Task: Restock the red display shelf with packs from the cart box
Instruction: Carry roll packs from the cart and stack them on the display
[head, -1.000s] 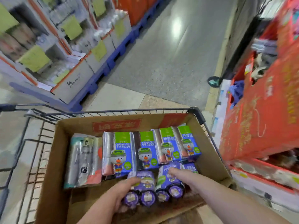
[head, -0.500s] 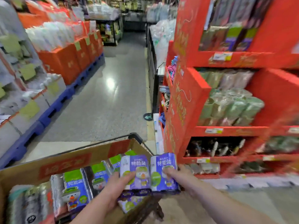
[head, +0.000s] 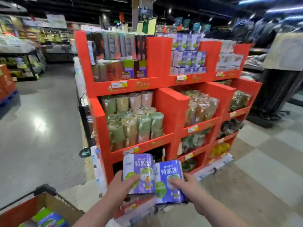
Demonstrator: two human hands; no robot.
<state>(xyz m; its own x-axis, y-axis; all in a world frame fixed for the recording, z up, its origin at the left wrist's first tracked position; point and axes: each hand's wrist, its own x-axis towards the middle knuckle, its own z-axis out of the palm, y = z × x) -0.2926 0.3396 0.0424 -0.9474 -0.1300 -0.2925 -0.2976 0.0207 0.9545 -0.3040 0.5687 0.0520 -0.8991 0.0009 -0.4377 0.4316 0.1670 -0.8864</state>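
Glossy floor (head: pixel 41 145) flanked the red display shelf (head: pixel 170 104) (dim store aisle). Left hand (head: pixel 119 187) gripped a purple pack (head: pixel 139 167), right hand (head: pixel 190 185) a blue pack (head: pixel 168 171).

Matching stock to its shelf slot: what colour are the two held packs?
The packs are purple-blue with green circles, clearest in the head view.
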